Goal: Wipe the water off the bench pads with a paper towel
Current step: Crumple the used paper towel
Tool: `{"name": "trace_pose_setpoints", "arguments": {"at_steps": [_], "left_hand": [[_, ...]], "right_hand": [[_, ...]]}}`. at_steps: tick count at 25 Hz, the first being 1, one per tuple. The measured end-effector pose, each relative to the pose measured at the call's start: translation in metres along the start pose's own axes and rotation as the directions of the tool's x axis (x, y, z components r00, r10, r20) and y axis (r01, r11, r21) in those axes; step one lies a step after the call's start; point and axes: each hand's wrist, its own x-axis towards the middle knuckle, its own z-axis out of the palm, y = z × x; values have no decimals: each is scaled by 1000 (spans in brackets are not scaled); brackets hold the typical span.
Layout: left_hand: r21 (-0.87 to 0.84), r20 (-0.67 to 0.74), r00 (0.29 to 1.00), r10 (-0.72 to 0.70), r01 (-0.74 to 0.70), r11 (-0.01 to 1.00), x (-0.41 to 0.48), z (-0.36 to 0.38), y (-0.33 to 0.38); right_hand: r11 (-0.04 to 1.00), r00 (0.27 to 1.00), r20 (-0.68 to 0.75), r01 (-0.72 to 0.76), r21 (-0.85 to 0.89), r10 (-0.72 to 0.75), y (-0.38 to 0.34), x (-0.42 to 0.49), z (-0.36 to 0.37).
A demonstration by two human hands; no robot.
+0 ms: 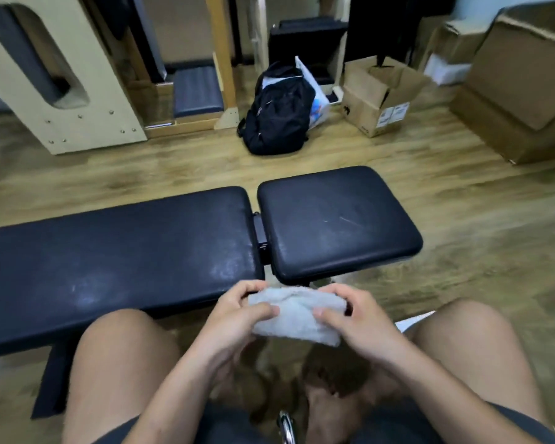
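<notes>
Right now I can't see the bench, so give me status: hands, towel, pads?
Left hand and right hand both grip folded paper towel, held off the pads. Long pad, short pad untouched, faint sheen. Nothing in the way.

We see the long black padded bench pad point(116, 251) lying left of the short black padded seat pad point(337, 219), a narrow gap between them; behind them on the wooden plank floor point(462, 251) sits a black fabric backpack point(277, 113), with an open brown cardboard box point(378, 94) to its right; before the pads, our two hands hold a folded white paper towel point(297, 315).
</notes>
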Motion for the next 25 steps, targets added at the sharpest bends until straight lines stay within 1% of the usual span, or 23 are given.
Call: {"name": "trace_pose_setpoints", "arguments": {"at_steps": [1, 2, 4, 6, 7, 8, 10, 12, 13, 15, 16, 17, 18, 19, 20, 21, 22, 24, 25], "left_hand": [[-42, 18, 1000, 24, -23, 999, 5, 14, 11], [-36, 20, 997, 75, -74, 997, 12, 30, 23], [41, 58, 973, 224, -226, 973, 30, 77, 50], [118, 178, 917, 357, -381, 917, 44, 141, 74], [169, 263, 882, 391, -441, 881, 49, 175, 82], [229, 356, 848, 394, -488, 842, 51, 208, 84], [329, 510, 792, 334, -539, 775, 53, 264, 73], [400, 590, 760, 271, -568, 720, 54, 301, 51], [447, 614, 748, 250, -591, 671, 58, 317, 38], [570, 657, 734, 170, -632, 526, 68, 341, 11], [642, 662, 745, 83, -622, 448, 72, 347, 0], [697, 651, 758, 26, -612, 373, 78, 348, -11], [727, 636, 771, 0, -600, 335, 81, 344, -19], [733, 627, 779, 14, -596, 328, 86, 336, -26], [731, 619, 785, 20, -585, 350, 88, 324, -30], [707, 612, 789, 53, -576, 410, 88, 313, -34], [677, 590, 804, 78, -545, 494, 82, 302, -33], [588, 550, 820, 158, -514, 625, 77, 289, -15], [540, 550, 805, 222, -546, 641, 79, 287, 3]], "right_hand": [[999, 996, -93, 11, 45, -7, -2, -2, -17], [995, 986, -167, 29, 94, -13, -4, -3, -35], [981, 950, -313, 56, 184, 5, -4, -10, -77], [948, 892, -444, 64, 311, 85, 8, -25, -123], [924, 857, -496, 64, 377, 143, 17, -36, -144], [902, 817, -538, 54, 429, 207, 29, -48, -162], [870, 739, -592, 16, 494, 322, 61, -77, -192], [839, 690, -601, -15, 545, 403, 94, -100, -205], [831, 669, -605, -34, 555, 432, 115, -108, -208], [813, 610, -610, -100, 573, 505, 160, -114, -207], [793, 572, -599, -162, 587, 560, 185, -116, -202], [767, 531, -574, -276, 579, 624, 210, -118, -195], [721, 481, -538, -439, 536, 692, 233, -123, -187], [661, 426, -516, -584, 471, 743, 251, -130, -179], [612, 392, -496, -660, 436, 775, 263, -138, -171], [603, 384, -490, -662, 445, 783, 270, -145, -165], [620, 410, -480, -637, 458, 776, 271, -149, -160], [673, 489, -463, -571, 471, 739, 261, -142, -165], [716, 534, -476, -521, 465, 698, 250, -127, -175]]}}
